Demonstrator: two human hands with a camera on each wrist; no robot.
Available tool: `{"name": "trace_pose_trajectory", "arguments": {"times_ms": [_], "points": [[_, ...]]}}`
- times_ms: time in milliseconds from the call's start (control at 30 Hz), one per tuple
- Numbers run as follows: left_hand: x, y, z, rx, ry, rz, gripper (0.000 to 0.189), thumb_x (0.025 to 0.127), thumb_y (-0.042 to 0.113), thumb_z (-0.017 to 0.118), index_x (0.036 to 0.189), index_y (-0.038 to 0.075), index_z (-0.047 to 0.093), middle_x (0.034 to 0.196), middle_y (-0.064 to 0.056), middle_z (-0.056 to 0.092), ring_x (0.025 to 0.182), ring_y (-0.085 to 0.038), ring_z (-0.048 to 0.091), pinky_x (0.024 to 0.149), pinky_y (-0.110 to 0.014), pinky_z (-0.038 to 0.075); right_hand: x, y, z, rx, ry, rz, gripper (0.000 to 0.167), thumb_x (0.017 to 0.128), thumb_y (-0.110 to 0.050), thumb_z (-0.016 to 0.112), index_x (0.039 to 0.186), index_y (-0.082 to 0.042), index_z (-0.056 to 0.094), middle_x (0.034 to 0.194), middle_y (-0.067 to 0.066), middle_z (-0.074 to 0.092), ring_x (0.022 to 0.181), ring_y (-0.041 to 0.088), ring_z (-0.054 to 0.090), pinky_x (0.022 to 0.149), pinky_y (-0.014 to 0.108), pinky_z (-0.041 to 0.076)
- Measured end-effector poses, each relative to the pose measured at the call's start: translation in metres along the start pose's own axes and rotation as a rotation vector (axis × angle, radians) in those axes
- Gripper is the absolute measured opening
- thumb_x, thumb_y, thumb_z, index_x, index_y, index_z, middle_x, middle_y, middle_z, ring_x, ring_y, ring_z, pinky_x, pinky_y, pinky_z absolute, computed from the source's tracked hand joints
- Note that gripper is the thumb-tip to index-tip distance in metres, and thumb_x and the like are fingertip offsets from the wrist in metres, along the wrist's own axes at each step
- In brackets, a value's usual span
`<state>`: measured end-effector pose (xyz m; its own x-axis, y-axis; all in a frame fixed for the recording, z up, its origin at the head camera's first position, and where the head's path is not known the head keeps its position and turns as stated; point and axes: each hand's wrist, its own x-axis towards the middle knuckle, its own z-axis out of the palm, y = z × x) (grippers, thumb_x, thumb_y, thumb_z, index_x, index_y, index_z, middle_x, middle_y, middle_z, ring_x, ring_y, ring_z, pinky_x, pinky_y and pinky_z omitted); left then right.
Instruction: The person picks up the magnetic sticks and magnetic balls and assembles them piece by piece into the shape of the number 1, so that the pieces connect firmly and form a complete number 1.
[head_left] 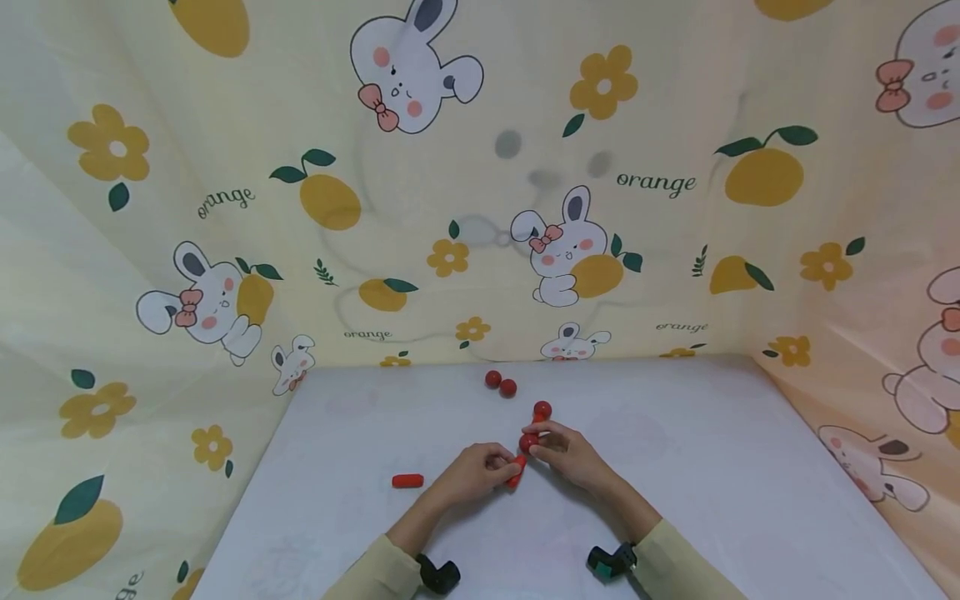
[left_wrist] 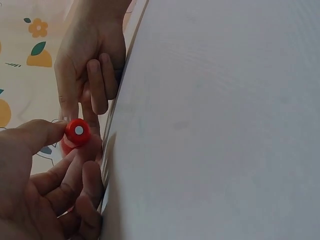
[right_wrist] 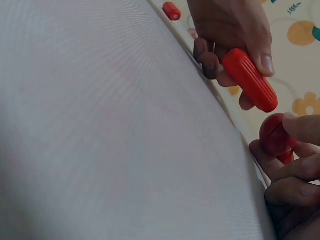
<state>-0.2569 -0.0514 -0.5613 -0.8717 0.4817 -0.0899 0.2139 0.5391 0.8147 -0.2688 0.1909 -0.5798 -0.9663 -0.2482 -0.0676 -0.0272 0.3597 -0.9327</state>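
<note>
My left hand (head_left: 474, 475) pinches a red ribbed rod (right_wrist: 251, 80) between thumb and fingers. In the left wrist view, the rod's near end carries a pale round disc. Thumb and fingers of my right hand (head_left: 573, 454) hold a red ball (right_wrist: 276, 134). Beyond that ball, a second red rod (head_left: 537, 419) runs to another red ball (head_left: 542, 409), partly hidden by the right fingers. The left hand's rod points at the held ball with its far end very close; whether they touch, I cannot tell.
Two loose red balls (head_left: 492, 379) lie side by side near the back of the white table (head_left: 337, 442). Left of the left hand lies another red rod (head_left: 407, 481). A patterned cloth (head_left: 450, 183) rises behind the table and at both sides.
</note>
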Motion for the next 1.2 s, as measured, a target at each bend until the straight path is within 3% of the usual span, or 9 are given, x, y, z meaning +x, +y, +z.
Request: {"name": "trace_pose_trajectory", "arguments": {"times_ms": [533,1200], "points": [[0.0019,0.0035,0.0047,-0.032,0.026,-0.06,0.023,0.102,0.034,0.075,0.113,0.014,0.079,0.086,0.008,0.074,0.083,-0.013,0.063,0.081,-0.037,0.051,-0.0042,-0.0039,0.0001,0.023,-0.036,-0.047,0.036,0.104,-0.02,0.073,0.14,-0.015,0.068,0.133,0.014,0.069,0.115,0.03,0.059,0.079,0.037,0.049],[0.0044,0.0012,0.0062,-0.02,0.061,-0.04,0.027,0.103,0.035,0.075,0.117,0.012,0.08,0.092,0.009,0.074,0.086,-0.012,0.063,0.083,-0.038,0.054,-0.0024,-0.0003,0.0009,0.04,-0.026,-0.042,0.037,0.104,-0.02,0.072,0.141,-0.014,0.067,0.134,0.014,0.068,0.117,0.031,0.059,0.079,0.038,0.05]]}}
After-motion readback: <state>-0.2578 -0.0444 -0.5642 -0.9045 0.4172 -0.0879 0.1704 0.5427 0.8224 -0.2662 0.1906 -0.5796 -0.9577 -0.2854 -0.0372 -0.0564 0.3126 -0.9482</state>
